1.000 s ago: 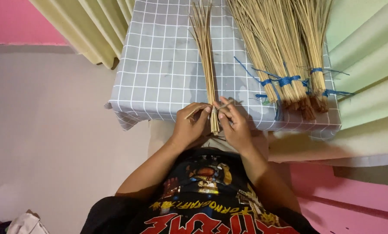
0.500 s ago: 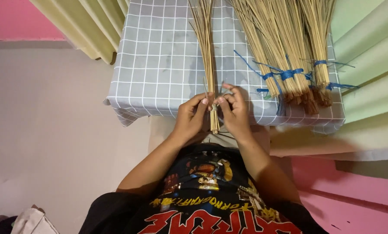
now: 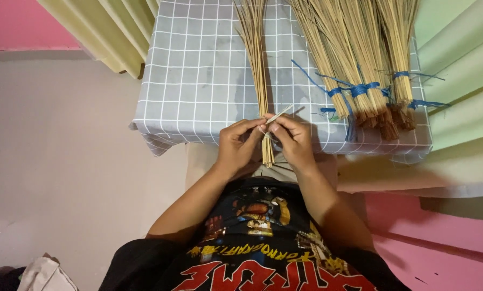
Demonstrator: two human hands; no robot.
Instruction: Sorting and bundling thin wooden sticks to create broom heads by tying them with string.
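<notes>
A thin bundle of straw-coloured sticks [image 3: 255, 59] lies lengthwise on a table under a grey checked cloth [image 3: 198, 81], its cut end hanging over the near edge. My left hand [image 3: 238, 145] grips the bundle near that end. My right hand [image 3: 292, 141] pinches a pale thin strip [image 3: 280, 114] at the same spot, and the strip sticks up to the right. Both hands touch over the bundle's lower part, hiding it there.
Several thicker stick bundles tied with blue strips [image 3: 360, 89] lie on the cloth's right side. Pale green panels [image 3: 462, 59] sit to the right, folded yellow-green fabric [image 3: 112, 32] at the upper left, and a white bag [image 3: 44, 275] on the floor at lower left.
Both hands have shifted slightly along the bundle's end. The pale strip now points up to the right from my right fingers.
</notes>
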